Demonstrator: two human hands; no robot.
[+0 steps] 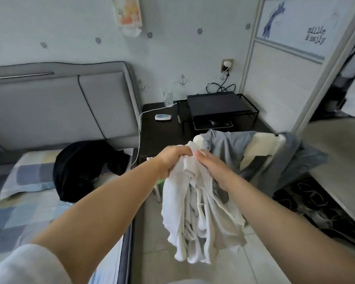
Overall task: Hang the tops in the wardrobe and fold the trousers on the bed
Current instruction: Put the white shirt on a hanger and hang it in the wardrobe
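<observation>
White garment [201, 218] below two-handed grip

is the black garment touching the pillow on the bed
Touching. The head view shows the black garment heaped on the checked pillow, covering its right end with no gap.

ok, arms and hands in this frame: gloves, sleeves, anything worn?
No gloves: the left hand and right hand are bare, and both forearms are bare up past the elbow. A pale, soft-looking sleeve covers the left upper arm at the frame's bottom corner. No watch, rings or markings show.
</observation>
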